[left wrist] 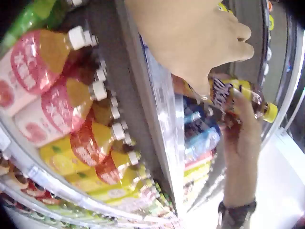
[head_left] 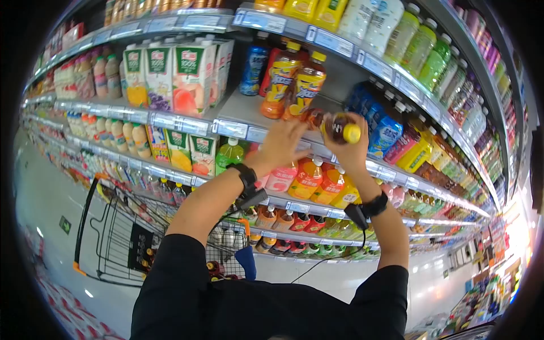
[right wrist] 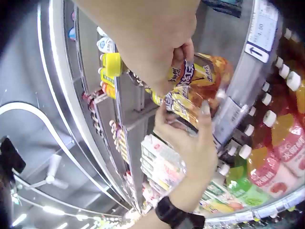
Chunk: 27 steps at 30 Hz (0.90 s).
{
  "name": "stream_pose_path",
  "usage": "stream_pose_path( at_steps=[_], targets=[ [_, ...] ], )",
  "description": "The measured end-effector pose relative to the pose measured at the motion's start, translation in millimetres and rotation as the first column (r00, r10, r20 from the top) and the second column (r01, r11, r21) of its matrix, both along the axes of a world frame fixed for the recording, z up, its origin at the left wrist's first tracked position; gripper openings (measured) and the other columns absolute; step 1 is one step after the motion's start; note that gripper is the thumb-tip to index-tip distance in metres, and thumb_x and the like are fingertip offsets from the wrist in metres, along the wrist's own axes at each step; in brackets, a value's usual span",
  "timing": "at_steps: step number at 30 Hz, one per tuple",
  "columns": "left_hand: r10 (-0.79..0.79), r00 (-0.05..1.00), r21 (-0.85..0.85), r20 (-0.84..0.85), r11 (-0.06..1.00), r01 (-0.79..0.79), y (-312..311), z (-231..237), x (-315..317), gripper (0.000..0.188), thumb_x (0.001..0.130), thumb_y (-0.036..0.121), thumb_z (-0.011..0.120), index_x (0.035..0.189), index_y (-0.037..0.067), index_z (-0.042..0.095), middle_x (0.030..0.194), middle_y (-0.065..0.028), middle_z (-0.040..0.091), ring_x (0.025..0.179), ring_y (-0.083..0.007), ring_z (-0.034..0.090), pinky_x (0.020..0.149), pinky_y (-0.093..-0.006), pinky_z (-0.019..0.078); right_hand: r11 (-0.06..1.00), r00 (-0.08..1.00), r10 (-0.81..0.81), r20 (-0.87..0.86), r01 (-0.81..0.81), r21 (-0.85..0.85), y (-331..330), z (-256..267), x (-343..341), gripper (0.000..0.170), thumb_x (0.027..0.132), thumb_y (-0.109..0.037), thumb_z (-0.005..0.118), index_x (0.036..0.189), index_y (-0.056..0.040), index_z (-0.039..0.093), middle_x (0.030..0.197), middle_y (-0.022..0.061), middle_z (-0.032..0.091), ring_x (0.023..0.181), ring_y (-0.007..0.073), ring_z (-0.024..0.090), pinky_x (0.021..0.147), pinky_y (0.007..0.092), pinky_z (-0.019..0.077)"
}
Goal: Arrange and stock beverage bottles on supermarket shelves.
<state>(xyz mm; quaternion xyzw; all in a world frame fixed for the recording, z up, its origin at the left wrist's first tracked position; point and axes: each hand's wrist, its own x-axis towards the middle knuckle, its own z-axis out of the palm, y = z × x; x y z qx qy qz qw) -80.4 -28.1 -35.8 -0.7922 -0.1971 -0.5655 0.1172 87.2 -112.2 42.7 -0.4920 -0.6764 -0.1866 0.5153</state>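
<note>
An iced tea bottle with a yellow cap (head_left: pixel 352 134) lies tilted in my right hand (head_left: pixel 347 156), which grips it around its upper part. At its lower end is my left hand (head_left: pixel 277 146), with thumb and fingers spread; the right wrist view shows the left fingers (right wrist: pixel 205 117) on either side of the label. Two more iced tea bottles, one at the front (head_left: pixel 306 85) and one beside it (head_left: pixel 281 79), stand upright on the shelf just behind the hands. In the left wrist view, the held iced tea bottle (left wrist: pixel 249 98) points its cap away from the left hand.
Blue-labelled bottles (head_left: pixel 388 133) stand right of the hands, juice cartons (head_left: pixel 187 76) to the left. Below the shelf edge (head_left: pixel 256 135) are peach and orange drink bottles (head_left: pixel 307 178). A wire shopping cart (head_left: pixel 113 238) stands at lower left with bottles inside.
</note>
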Motion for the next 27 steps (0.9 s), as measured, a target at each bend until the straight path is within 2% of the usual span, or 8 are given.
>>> stream_pose_path(
  at_steps=[7, 12, 13, 16, 18, 22, 25, 27],
  targets=[
    [-0.133, 0.978, -0.067, 0.163, 0.987, 0.145, -51, 10, 5, 0.082, 0.06, 0.024, 0.077, 0.134, 0.019, 0.043, 0.125, -0.0081, 0.039, 0.106, -0.0293, 0.044, 0.087, -0.0433, 0.0332, 0.936, 0.841, -0.152, 0.519, -0.045, 0.348, -33, -40, -5, 0.06, 0.062, -0.016, 0.076, 0.119, -0.0081, 0.057, 0.108, 0.012, 0.056, 0.088, 0.0235, 0.059, 0.068, 0.0303, 0.0501],
    [-0.094, 0.993, 0.254, 0.073, 0.964, 0.073, -75, 26, -28, 0.067, 0.057, 0.027, 0.078, 0.12, 0.019, 0.055, 0.12, -0.0036, 0.055, 0.116, -0.0227, 0.046, 0.089, -0.0437, 0.0279, 0.899, 0.841, -0.085, 0.534, -0.166, 0.405, -82, -34, -26, 0.044, 0.071, -0.01, 0.07, 0.113, -0.0038, 0.059, 0.103, 0.0137, 0.059, 0.088, 0.0255, 0.059, 0.07, 0.031, 0.0477],
    [-0.142, 0.99, 0.161, 0.023, 0.978, 0.136, -85, 25, -37, 0.066, 0.056, 0.029, 0.079, 0.117, 0.017, 0.056, 0.118, -0.0042, 0.056, 0.113, -0.0217, 0.049, 0.089, -0.0437, 0.0277, 0.899, 0.849, -0.098, 0.52, -0.148, 0.412, -90, -35, -31, 0.041, 0.074, -0.008, 0.067, 0.114, -0.0042, 0.058, 0.101, 0.013, 0.06, 0.085, 0.0243, 0.059, 0.069, 0.0318, 0.0472],
    [-0.295, 0.952, -0.128, -0.08, 0.95, 0.284, -116, 8, -74, 0.065, 0.054, 0.038, 0.079, 0.108, 0.008, 0.057, 0.104, -0.0078, 0.062, 0.098, -0.0211, 0.059, 0.091, -0.0438, 0.029, 0.98, 0.885, 0.178, 0.43, -0.199, 0.002, -112, -34, -53, 0.047, 0.069, -0.018, 0.073, 0.112, -0.0034, 0.059, 0.088, 0.0108, 0.061, 0.073, 0.0219, 0.06, 0.061, 0.0323, 0.0459],
    [-0.312, 0.942, -0.349, -0.127, 0.903, 0.253, -126, -29, -90, 0.067, 0.05, 0.038, 0.079, 0.105, 0.008, 0.058, 0.101, -0.0094, 0.063, 0.094, -0.0241, 0.061, 0.093, -0.0424, 0.0315, 0.897, 0.882, 0.39, 0.263, -0.299, -0.326, -119, -41, -60, 0.047, 0.067, -0.022, 0.075, 0.108, -0.0035, 0.061, 0.079, 0.0103, 0.061, 0.065, 0.0193, 0.059, 0.055, 0.031, 0.0443],
    [-0.285, 0.934, -0.597, -0.213, 0.795, 0.106, -148, -109, -120, 0.064, 0.049, 0.038, 0.078, 0.101, 0.007, 0.059, 0.086, -0.0091, 0.064, 0.087, -0.0257, 0.062, 0.093, -0.0409, 0.0369, 0.694, 0.932, 0.322, -0.169, -0.354, -0.627, -121, -118, -67, 0.033, 0.066, -0.019, 0.073, 0.095, -0.0047, 0.065, 0.07, 0.0084, 0.06, 0.055, 0.0146, 0.054, 0.048, 0.0271, 0.0414],
    [-0.334, 0.887, -0.776, -0.32, 0.629, -0.043, -163, -141, -149, 0.064, 0.051, 0.039, 0.077, 0.102, 0.006, 0.058, 0.083, -0.0105, 0.063, 0.084, -0.0271, 0.063, 0.09, -0.0411, 0.0395, 0.727, 0.875, 0.483, 0.025, -0.385, -0.568, -114, -164, -112, 0.032, 0.068, -0.012, 0.072, 0.098, -0.0062, 0.063, 0.078, 0.0099, 0.065, 0.061, 0.0233, 0.062, 0.053, 0.0317, 0.0471],
    [-0.375, 0.877, -0.855, -0.302, 0.514, -0.074, -170, -158, -170, 0.065, 0.052, 0.04, 0.077, 0.104, 0.006, 0.058, 0.083, -0.0113, 0.063, 0.084, -0.0279, 0.062, 0.09, -0.0419, 0.0397, 0.667, 0.874, 0.483, -0.057, -0.409, -0.623, -110, -190, -136, 0.031, 0.07, -0.014, 0.071, 0.099, -0.0077, 0.062, 0.078, 0.0104, 0.065, 0.064, 0.0257, 0.064, 0.055, 0.0328, 0.0484]
  ],
)
